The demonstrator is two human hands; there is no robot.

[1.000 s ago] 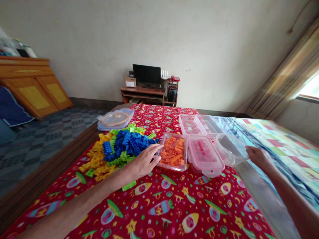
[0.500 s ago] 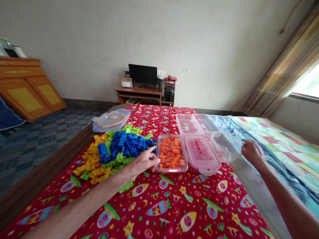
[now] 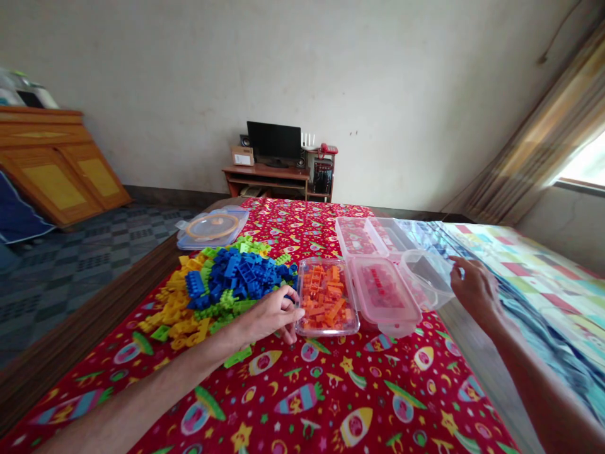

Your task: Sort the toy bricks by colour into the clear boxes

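Observation:
My left hand is at the left rim of a clear plastic container filled with orange toy bricks. Its thumb and curled fingers close on that rim. Left of it lies a heap of blue bricks, yellow bricks and green bricks. At the right table edge my right hand hovers beside a clear empty tub, thumb and forefinger apart with nothing between them. A lidded pinkish container with red pieces inside sits between the tub and the orange bricks.
Behind the tubs stands a clear divided tray. Stacked lids lie at the far left of the red patterned cloth. A bed adjoins the right side. Against the wall is a desk with a monitor.
The container of orange bricks has shifted slightly toward me. My left fingers have curled in at its rim. My right hand has moved slightly left, its forefinger more bent.

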